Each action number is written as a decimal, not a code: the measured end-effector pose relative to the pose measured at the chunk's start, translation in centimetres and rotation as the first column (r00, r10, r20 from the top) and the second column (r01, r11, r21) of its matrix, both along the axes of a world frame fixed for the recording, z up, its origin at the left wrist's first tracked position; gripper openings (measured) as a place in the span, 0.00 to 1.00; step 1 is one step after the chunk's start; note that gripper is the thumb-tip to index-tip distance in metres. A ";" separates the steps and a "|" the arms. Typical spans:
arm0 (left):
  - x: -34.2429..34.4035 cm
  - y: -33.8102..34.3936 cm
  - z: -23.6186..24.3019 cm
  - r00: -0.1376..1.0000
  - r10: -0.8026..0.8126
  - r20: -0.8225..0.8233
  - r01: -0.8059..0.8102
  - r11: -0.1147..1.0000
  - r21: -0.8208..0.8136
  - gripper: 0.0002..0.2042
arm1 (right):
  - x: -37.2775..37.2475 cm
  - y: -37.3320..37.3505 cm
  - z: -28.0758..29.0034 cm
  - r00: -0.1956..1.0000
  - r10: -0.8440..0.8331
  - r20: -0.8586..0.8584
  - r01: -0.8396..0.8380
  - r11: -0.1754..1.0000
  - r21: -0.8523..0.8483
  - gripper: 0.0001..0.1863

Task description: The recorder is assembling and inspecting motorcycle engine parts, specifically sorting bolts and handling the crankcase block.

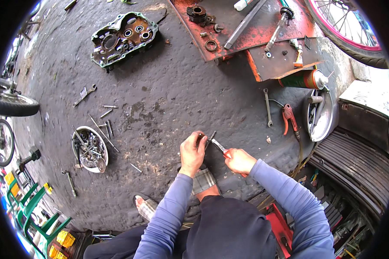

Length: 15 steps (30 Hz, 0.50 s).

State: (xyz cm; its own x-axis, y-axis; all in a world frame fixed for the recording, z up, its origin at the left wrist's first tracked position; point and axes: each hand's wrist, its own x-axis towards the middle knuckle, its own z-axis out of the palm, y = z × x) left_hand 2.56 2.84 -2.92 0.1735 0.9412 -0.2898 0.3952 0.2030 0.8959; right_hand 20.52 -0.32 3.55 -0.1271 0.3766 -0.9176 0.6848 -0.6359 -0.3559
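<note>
My left hand, closed, grips a thin dark metal rod above the grey floor. My right hand is closed on a red-handled tool whose silver end meets or lies very close to the rod; its exact kind is unclear. Beyond my hands to the right lie a spanner and a red air blow gun with its hose. To my left stands a pale bowl full of small metal parts, with loose pins and bars around it.
An engine casing lies at upper left. A rusty red metal plate holds parts, with a spray can beside it. A metal basin is at right, green chairs at lower left, wheels at the edges.
</note>
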 end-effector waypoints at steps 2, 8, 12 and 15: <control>0.1 -0.2 -0.1 1.000 0.018 0.007 -0.018 1.000 0.008 0.04 | 0.0 0.2 0.0 0.997 0.064 0.038 -0.066 0.997 0.036 0.18; 0.2 -1.1 -0.6 0.996 0.092 0.008 -0.092 0.995 0.034 0.04 | 0.1 0.9 -0.1 0.983 0.182 0.023 -0.184 0.980 0.073 0.19; 0.3 -1.4 -0.5 0.993 0.116 -0.024 -0.115 0.993 0.036 0.04 | -0.1 0.8 -0.4 0.978 0.211 -0.001 -0.211 0.978 -0.008 0.19; 0.2 -1.7 -0.3 0.995 0.097 0.009 -0.098 0.993 0.072 0.04 | 0.0 0.7 -0.1 0.975 0.223 -0.013 -0.222 0.973 0.061 0.18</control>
